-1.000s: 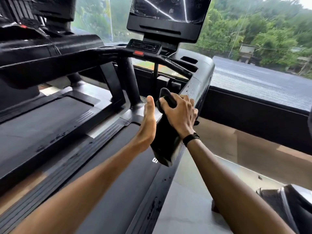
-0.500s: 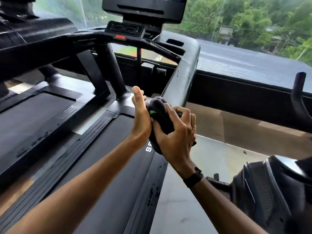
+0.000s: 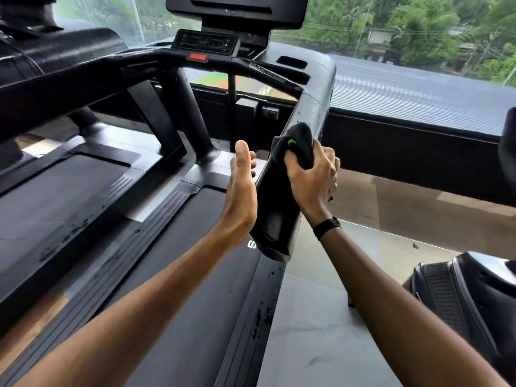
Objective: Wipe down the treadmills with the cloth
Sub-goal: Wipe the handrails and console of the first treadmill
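The right hand (image 3: 311,177) is gripping the dark cloth (image 3: 297,143), fingers closed around it, pressing it onto the top of the treadmill's right handrail (image 3: 279,208). The left hand (image 3: 241,191) is lying flat and open against the rail's left side, thumb pointing up. The belt (image 3: 181,289) is stretching beneath both forearms.

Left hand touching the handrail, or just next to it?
Cannot tell. In the head view the left hand stands open beside the handrail, their edges overlapping, so no contact or gap shows.
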